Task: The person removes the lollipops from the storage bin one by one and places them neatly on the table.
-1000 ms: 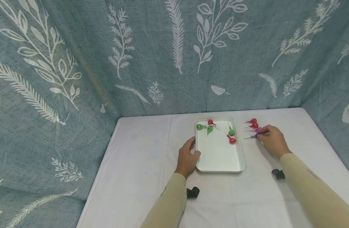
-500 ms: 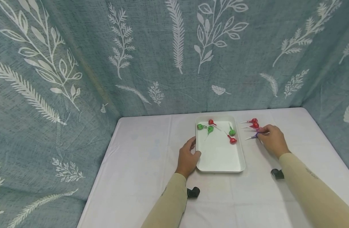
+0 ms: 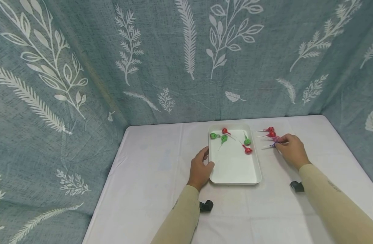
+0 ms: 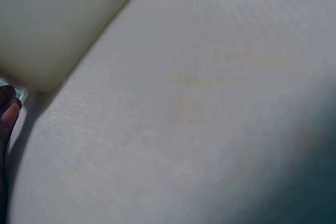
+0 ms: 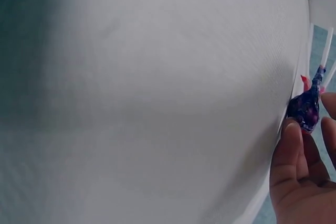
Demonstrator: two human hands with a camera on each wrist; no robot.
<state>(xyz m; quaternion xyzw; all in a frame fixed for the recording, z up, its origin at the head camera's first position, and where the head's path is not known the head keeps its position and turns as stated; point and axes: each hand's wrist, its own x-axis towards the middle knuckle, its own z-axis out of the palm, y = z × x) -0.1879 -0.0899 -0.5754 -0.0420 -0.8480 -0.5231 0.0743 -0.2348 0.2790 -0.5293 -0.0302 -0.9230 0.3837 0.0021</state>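
In the head view, a white tray (image 3: pixel 233 166) holds several lollipops, among them a green one (image 3: pixel 224 138) and a red one (image 3: pixel 248 150). My left hand (image 3: pixel 201 169) holds the tray's left side, thumb at the rim and fingers along the outer wall. Right of the tray, my right hand (image 3: pixel 291 149) pinches a purple lollipop (image 5: pixel 304 109) by its wrapped head, thumb and fingers bent around it. Its white stick points left toward the tray. Just beyond lie a pink lollipop (image 3: pixel 276 138), partly hidden by the fingers, and two red lollipops (image 3: pixel 270 129).
A white cloth (image 3: pixel 150 176) covers the table. Blue-green curtains (image 3: pixel 174 67) with white leaf prints stand behind it and at both sides. Dark wrist-camera pieces (image 3: pixel 206 205) show beside both sleeves.
Both hands stay in place, the left at the tray and the right on the purple lollipop. That lollipop's stick has shifted slightly.
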